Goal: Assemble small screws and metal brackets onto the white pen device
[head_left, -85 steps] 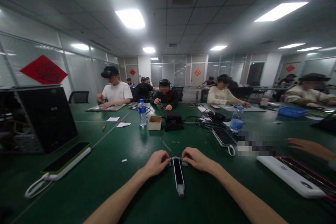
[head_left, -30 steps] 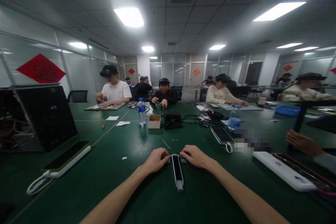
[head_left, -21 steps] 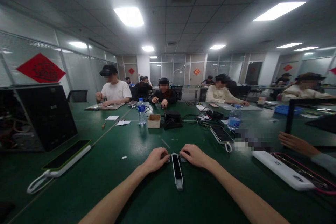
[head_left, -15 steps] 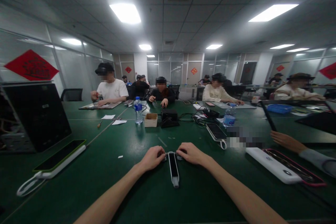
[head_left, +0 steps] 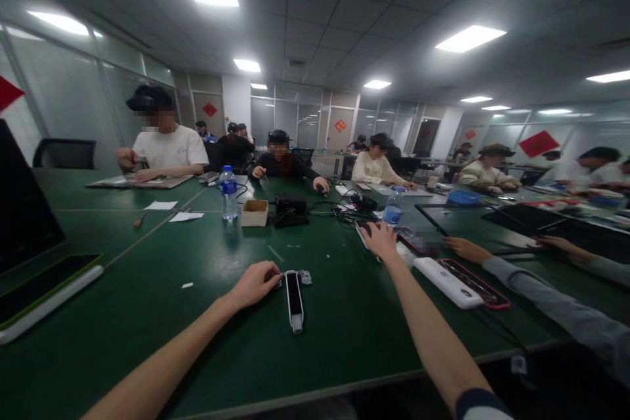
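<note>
A slim, white-edged device (head_left: 294,298) with a long dark face lies on the green table, its pale narrow end towards me. My left hand (head_left: 253,285) rests beside its far left end, fingers curled together by a small greyish piece that they mostly hide. A crumpled-looking translucent piece (head_left: 306,277) lies at the device's far right side. Farther off to the right, my right hand (head_left: 380,240) reaches over a phone (head_left: 361,234) with its fingers stretched out on top. The hand covers most of that phone.
A water bottle (head_left: 229,193), an open small box (head_left: 254,213) and black equipment with cables (head_left: 290,209) stand ahead. Another bottle (head_left: 394,207) and a white power bank (head_left: 445,283) are to the right, near a co-worker's hand (head_left: 465,251). Several people sit around the table.
My right hand has left the device's right side and moved right and forward onto the phone. My left hand stays beside the device. The view has turned to the right.
</note>
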The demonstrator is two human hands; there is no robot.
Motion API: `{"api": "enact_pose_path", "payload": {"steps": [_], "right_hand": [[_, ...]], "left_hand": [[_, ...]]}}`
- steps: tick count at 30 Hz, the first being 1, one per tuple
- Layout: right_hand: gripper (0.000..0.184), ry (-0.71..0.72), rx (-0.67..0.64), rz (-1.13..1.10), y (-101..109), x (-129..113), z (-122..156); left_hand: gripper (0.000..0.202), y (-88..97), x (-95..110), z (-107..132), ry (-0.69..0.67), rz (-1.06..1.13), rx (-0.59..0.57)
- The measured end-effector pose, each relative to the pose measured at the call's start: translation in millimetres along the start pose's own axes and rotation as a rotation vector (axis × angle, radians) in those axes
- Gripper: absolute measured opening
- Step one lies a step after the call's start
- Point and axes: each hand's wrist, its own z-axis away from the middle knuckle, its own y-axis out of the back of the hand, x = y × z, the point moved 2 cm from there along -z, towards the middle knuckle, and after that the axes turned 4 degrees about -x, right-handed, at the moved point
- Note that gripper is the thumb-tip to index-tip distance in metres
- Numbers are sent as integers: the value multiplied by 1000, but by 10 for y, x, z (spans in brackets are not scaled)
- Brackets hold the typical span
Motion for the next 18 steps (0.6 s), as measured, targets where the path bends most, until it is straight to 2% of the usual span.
{"api": "enact_pose_path", "payload": {"steps": [3, 6, 8, 11, 18], "right_hand": [[47, -143, -46, -208, -107, 354, -106], [44, -242, 0, -532, -216, 564, -182], [45, -297, 41, -655, -276, 644, -226], [47, -349, 51, -724, -349, 716, -285], [46, -357, 3, -894, -447, 831, -351]], "left_hand": [[23, -11, -9, -7, 0, -2, 2], [25, -15, -17, -9, -6, 4, 13], [27, -14, -22, -8, -12, 9, 10], [28, -14, -32, -7, -9, 26, 0], [27, 15, 8, -4, -5, 22, -12]]}}
